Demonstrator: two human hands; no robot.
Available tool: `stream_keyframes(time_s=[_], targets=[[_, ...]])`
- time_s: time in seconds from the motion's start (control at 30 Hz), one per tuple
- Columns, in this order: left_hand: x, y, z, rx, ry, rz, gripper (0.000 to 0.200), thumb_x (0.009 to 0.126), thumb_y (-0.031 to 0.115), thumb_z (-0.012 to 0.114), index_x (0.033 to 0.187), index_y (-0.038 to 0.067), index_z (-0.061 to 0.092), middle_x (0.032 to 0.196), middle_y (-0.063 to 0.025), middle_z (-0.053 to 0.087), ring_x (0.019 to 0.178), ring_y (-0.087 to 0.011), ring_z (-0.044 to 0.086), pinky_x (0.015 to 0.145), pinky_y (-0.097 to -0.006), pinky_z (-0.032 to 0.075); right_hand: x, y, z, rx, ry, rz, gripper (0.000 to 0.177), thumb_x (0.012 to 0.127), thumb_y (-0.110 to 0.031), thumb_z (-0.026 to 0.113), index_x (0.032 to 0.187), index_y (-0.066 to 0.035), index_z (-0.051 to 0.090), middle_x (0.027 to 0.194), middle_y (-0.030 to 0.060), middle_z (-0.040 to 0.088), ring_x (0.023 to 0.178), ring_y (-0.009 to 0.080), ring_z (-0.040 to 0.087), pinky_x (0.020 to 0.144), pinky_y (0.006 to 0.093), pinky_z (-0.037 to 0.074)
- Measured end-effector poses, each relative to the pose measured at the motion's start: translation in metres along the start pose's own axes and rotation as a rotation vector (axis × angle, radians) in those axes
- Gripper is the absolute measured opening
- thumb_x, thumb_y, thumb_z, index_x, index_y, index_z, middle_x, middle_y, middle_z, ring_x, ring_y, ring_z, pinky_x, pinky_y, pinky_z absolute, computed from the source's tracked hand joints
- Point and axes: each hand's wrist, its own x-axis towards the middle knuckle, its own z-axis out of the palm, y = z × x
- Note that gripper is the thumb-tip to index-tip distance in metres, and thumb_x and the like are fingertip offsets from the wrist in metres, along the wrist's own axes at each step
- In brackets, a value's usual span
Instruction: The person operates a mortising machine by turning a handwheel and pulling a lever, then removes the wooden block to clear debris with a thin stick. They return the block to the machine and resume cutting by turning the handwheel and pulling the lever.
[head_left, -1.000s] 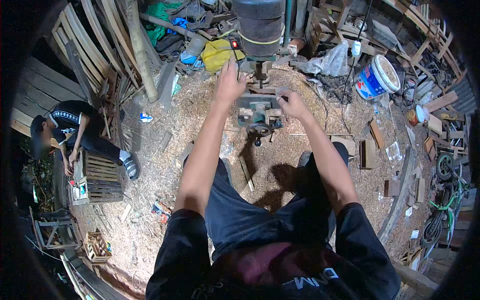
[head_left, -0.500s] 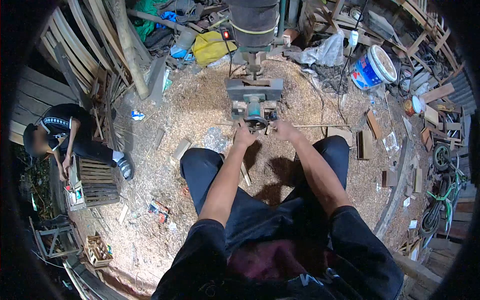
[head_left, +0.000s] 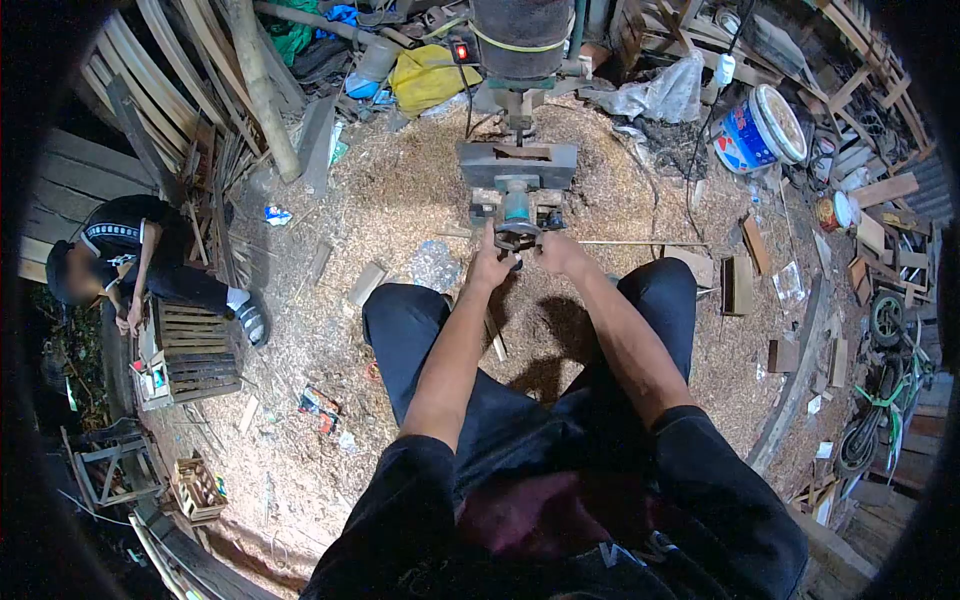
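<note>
Both my hands are at the round handwheel [head_left: 518,240] on the front of a floor machine. My left hand [head_left: 490,264] is closed on its left side, with a finger pointing up along the rim. At the right side, my right hand [head_left: 560,254] curls in against the wheel; its fingertips are partly hidden. Behind the wheel is a green cylindrical part [head_left: 516,205], then a dark grey vise-like block [head_left: 550,168] with brown wood showing in its slot. A thin drill-like bit [head_left: 519,132] points down above the slot, below a large dark motor housing [head_left: 520,40].
Wood shavings [head_left: 400,200] cover the floor. A thin stick [head_left: 640,243] lies right of the wheel, near wood blocks [head_left: 737,286]. A paint bucket [head_left: 750,135] stands at the right. Another person [head_left: 130,250] sits at the left beside a slatted crate [head_left: 200,350]. A lit red switch [head_left: 461,52] hangs by the motor.
My right hand has moved in closer to the wheel, and my left hand has shifted its grip on the rim. The view has shifted slightly. The seated person has bent a little further.
</note>
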Motion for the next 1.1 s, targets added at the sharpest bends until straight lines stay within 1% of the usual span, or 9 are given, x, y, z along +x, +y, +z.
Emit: stream_keyframes(time_s=[0.07,0.2,0.4,0.63,0.77,0.9,0.93,1.03,1.1], targets=[[-0.003,0.024,-0.015,0.172,-0.048,-0.056,0.082,0.081,0.023,0.073,0.147,0.003,0.028,0.117,-0.0285,0.061,0.097,-0.0384,0.067,0.085,-0.0417,0.053,0.002,-0.011,-0.017,0.01,-0.014,0.108,0.033,0.083,-0.027,0.063,0.1,0.001,0.067,0.102,0.0275,0.066,0.096,0.0422,0.064,0.084,0.0484,0.052],[0.025,0.056,-0.047,0.309,0.233,0.261,0.066,0.083,0.019,0.069,0.139,-0.004,0.043,0.123,-0.0294,0.056,0.118,-0.043,0.053,0.102,-0.0444,0.043,-0.005,-0.038,-0.088,0.288,0.433,-0.042,0.026,0.086,-0.025,0.061,0.093,-0.001,0.068,0.09,0.0277,0.067,0.088,0.046,0.064,0.079,0.0486,0.053],[0.036,0.197,-0.129,0.555,0.581,0.525,0.082,0.083,0.021,0.067,0.149,0.001,0.023,0.137,-0.0212,0.045,0.127,-0.037,0.045,0.106,-0.0555,0.033,0.005,-0.065,-0.178,0.33,0.818,-0.222,0.028,0.086,-0.021,0.06,0.101,0.001,0.068,0.089,0.026,0.068,0.086,0.043,0.066,0.077,0.0477,0.052],[0.067,0.238,-0.15,0.734,0.499,0.365,0.089,0.079,0.016,0.067,0.153,0.01,0.018,0.138,-0.0143,0.047,0.126,-0.0316,0.047,0.105,-0.061,0.032,-0.002,-0.086,-0.224,0.31,0.807,-0.243,0.03,0.086,-0.02,0.061,0.105,0.002,0.067,0.09,0.025,0.069,0.088,0.0409,0.066,0.079,0.0452,0.052],[0.08,0.195,-0.137,0.99,0.348,0.225,0.073,0.08,0.018,0.064,0.146,0.009,0.035,0.142,-0.0129,0.046,0.131,-0.0312,0.045,0.103,-0.0666,0.03,0.0,-0.066,-0.217,0.418,0.64,-0.165,0.029,0.086,-0.018,0.062,0.106,0.001,0.068,0.096,0.0251,0.068,0.09,0.0381,0.067,0.081,0.0441,0.052],[0.073,0.129,-0.105,0.644,0.376,0.183,0.049,0.087,0.03,0.057,0.133,0.013,0.056,0.132,-0.0203,0.056,0.127,-0.04,0.048,0.108,-0.0516,0.035,-0.017,-0.046,-0.197,0.419,0.679,-0.189,0.029,0.087,-0.023,0.063,0.101,0.001,0.069,0.089,0.0221,0.07,0.084,0.0376,0.068,0.076,0.0412,0.052],[0.072,0.113,-0.099,0.586,0.186,0.094,0.046,0.088,0.033,0.057,0.127,0.009,0.059,0.124,-0.0232,0.06,0.121,-0.0411,0.052,0.105,-0.0488,0.039,0.02,0.002,-0.164,0.307,0.68,-0.085,0.03,0.086,-0.024,0.063,0.102,0.0,0.069,0.091,0.0237,0.069,0.088,0.0379,0.068,0.078,0.0425,0.052],[0.064,0.061,-0.069,0.394,-0.007,0.086,0.043,0.088,0.037,0.057,0.109,0.0,0.067,0.111,-0.0299,0.063,0.113,-0.0424,0.057,0.099,-0.0471,0.044,0.023,0.046,-0.118,0.505,0.364,0.176,0.034,0.089,-0.029,0.059,0.106,0.0,0.068,0.096,0.0266,0.068,0.095,0.0397,0.066,0.083,0.0451,0.051],[0.065,0.05,-0.049,0.291,-0.084,0.065,0.045,0.09,0.037,0.054,0.115,0.001,0.064,0.114,-0.0301,0.061,0.113,-0.0436,0.057,0.099,-0.0483,0.044,0.033,0.061,-0.082,0.193,0.154,0.18,0.04,0.092,-0.033,0.056,0.107,0.002,0.066,0.098,0.0282,0.067,0.095,0.0424,0.065,0.085,0.0472,0.05]])
